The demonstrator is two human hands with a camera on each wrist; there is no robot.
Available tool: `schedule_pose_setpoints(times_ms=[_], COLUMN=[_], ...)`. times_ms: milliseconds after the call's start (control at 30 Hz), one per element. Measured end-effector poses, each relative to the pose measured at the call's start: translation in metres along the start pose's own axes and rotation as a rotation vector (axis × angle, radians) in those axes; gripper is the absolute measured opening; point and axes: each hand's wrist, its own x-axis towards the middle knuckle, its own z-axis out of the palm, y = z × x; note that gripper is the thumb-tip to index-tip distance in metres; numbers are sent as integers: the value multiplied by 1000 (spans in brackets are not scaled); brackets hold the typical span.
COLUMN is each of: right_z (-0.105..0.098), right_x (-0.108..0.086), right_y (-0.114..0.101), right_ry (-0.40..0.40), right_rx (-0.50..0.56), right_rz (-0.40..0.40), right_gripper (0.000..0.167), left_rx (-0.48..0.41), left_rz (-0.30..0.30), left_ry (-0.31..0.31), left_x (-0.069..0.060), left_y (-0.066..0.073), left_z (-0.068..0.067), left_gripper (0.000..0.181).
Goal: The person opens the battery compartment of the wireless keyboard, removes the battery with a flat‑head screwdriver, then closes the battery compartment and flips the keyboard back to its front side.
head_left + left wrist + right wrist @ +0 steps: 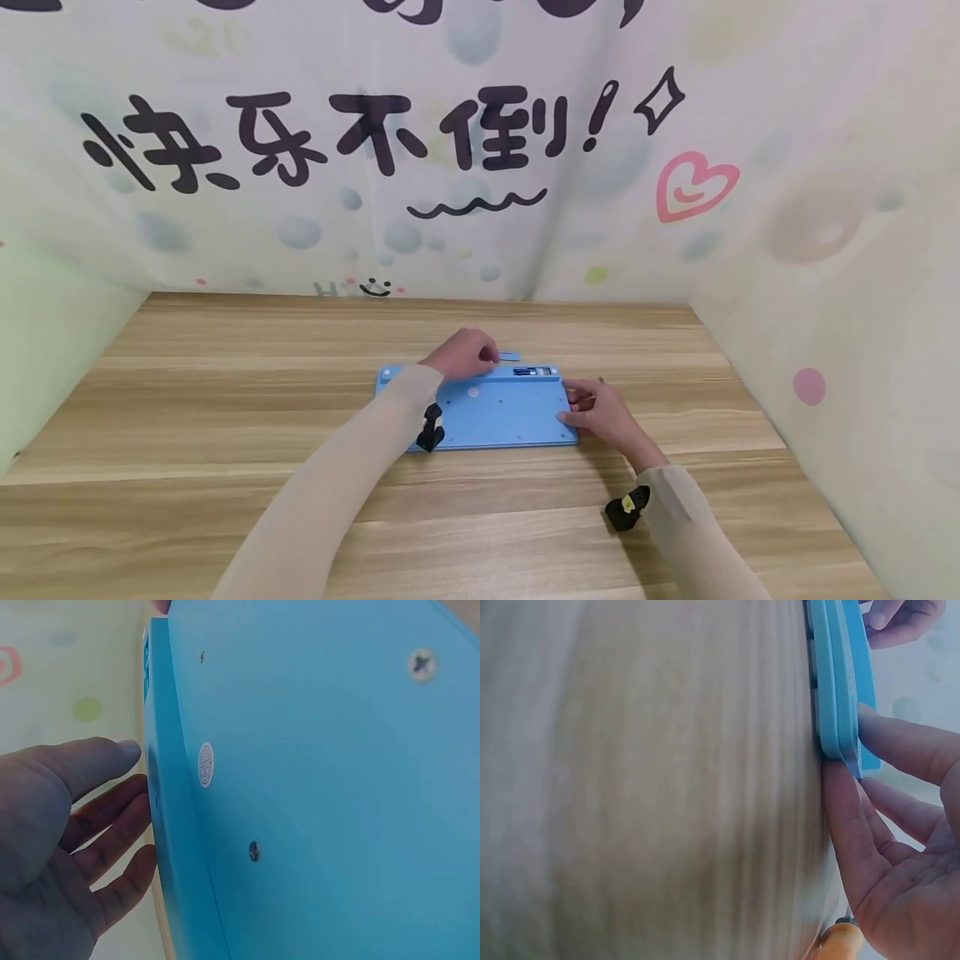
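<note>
1. A blue keyboard (517, 417) lies underside up on a wood-grain surface (480, 533), with a raised bar (498, 375) running along its far edge.
2. The right hand (607, 417) is at the keyboard's right end; its grip is closed on that end, thumb on the side and fingers around the corner.
3. The left hand (461, 354) reaches over the keyboard to its far edge; its grip is loose and open, the relaxed fingers right beside the raised bar.
4. Near the keyboard's far right corner, an uncovered compartment (532, 372) shows dark contents, too small to make out.
5. A small blue cover (512, 357) sits just beyond the keyboard's far edge, near the left hand; whether they touch, I cannot tell.
6. Right of the keyboard, partly seen, is an orange-handled tool (840, 943).
7. Behind the keyboard hangs a pale cloth (337, 250) with dark lettering (495, 137).
</note>
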Motion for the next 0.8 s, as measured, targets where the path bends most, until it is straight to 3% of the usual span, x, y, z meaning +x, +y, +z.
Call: schedule_pose_setpoints(times_ms=[300, 800], right_z=[-2, -2], right_x=[2, 3], right_y=[1, 1], right_ry=[-1, -22], right_rx=[-19, -18], right_rz=[-12, 5], right_gripper=[57, 58], left_rx=[4, -13], left_rz=[-8, -13], left_ry=[8, 100], left_x=[-10, -23], left_y=[-3, -7], left_z=[2, 11], left_gripper=[16, 20])
